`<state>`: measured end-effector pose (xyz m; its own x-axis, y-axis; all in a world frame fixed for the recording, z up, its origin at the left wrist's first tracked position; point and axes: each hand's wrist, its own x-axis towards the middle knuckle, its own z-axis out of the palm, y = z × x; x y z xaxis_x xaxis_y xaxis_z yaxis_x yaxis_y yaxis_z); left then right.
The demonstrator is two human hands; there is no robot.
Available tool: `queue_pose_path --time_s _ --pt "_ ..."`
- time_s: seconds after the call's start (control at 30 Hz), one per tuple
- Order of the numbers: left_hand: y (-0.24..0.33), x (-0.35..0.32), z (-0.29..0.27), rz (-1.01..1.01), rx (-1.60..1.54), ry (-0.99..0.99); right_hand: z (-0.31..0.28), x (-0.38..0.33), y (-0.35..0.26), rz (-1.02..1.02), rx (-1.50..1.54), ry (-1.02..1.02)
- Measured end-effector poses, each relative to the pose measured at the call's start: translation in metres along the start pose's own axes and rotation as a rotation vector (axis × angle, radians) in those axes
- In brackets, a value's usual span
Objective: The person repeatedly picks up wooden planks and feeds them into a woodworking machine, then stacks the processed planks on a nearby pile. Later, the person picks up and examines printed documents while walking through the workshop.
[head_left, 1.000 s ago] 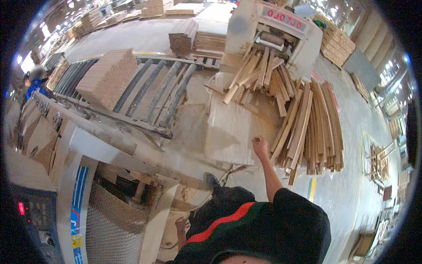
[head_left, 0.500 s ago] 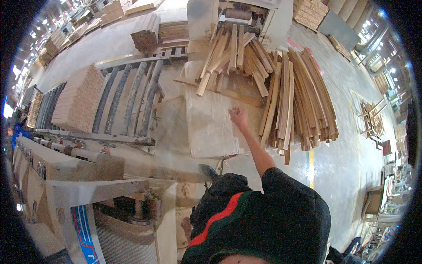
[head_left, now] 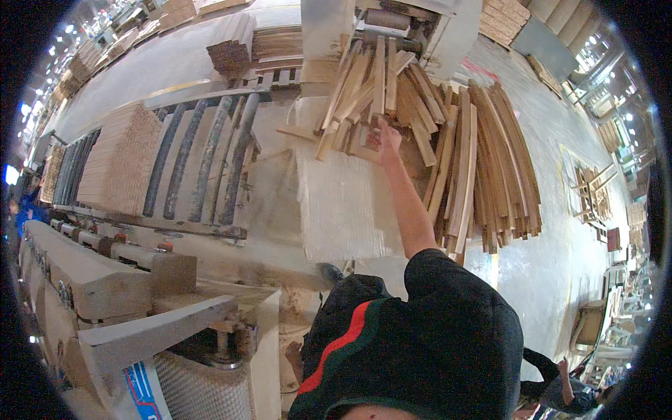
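Note:
My right hand [head_left: 386, 136] reaches far forward on a straight arm, fingers curled on the near end of a wooden strip [head_left: 379, 77]. That strip lies in a loose heap of strips [head_left: 350, 105] spilling from a pale machine [head_left: 329, 28]. Just right of the hand lies a bigger pile of long curved strips [head_left: 490, 161]. A pale flat board [head_left: 339, 203] lies below the hand. A skin-coloured patch low beside my dark top may be my left hand [head_left: 294, 355]; its fingers are hidden.
A roller conveyor [head_left: 203, 154] on the left carries a stack of thin boards [head_left: 119, 161]. A wooden machine frame [head_left: 105, 280] fills the lower left. Another person crouches at the lower right [head_left: 560, 392], and someone in blue stands at the far left [head_left: 26, 206].
My right hand has moved forward from the pale board's far edge into the heap of strips at the machine and closed on one. The view has shifted toward the machine.

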<state>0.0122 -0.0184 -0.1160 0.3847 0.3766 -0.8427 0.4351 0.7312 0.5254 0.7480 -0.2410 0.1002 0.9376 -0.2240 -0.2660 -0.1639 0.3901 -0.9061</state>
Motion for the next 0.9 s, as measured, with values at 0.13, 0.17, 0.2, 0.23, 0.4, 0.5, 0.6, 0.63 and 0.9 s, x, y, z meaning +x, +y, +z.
queue_pose_path --time_s 0.13,0.17,0.2,0.23,0.4,0.5,0.6,0.63,0.9 --pt "0.012 0.007 0.013 -0.011 0.037 -0.017 0.003 0.054 -0.015 -0.106 0.125 0.289" --pt "0.014 0.010 0.016 -0.015 0.042 -0.019 0.004 0.060 -0.019 -0.115 0.057 0.317" --pt "0.015 0.010 0.016 -0.011 0.035 -0.006 0.018 0.059 -0.020 -0.115 -0.009 0.325" --pt "0.015 0.009 0.015 -0.006 0.030 0.007 0.030 0.055 -0.022 -0.116 -0.074 0.336" --pt "0.026 0.020 0.027 -0.016 0.057 -0.007 0.030 0.073 -0.028 -0.144 -0.363 0.477" --pt "0.023 0.017 0.023 -0.018 0.045 0.029 0.057 0.056 -0.019 -0.153 -0.643 0.492" --pt "0.032 0.035 0.045 -0.029 0.084 -0.057 0.007 0.100 -0.031 -0.345 -0.740 0.626" --pt "0.029 0.029 0.037 -0.023 0.074 -0.020 0.030 0.079 -0.024 -0.271 -0.668 0.510" --pt "0.024 0.023 0.032 -0.029 0.086 -0.033 0.005 -0.056 0.017 -0.400 -0.580 0.386"
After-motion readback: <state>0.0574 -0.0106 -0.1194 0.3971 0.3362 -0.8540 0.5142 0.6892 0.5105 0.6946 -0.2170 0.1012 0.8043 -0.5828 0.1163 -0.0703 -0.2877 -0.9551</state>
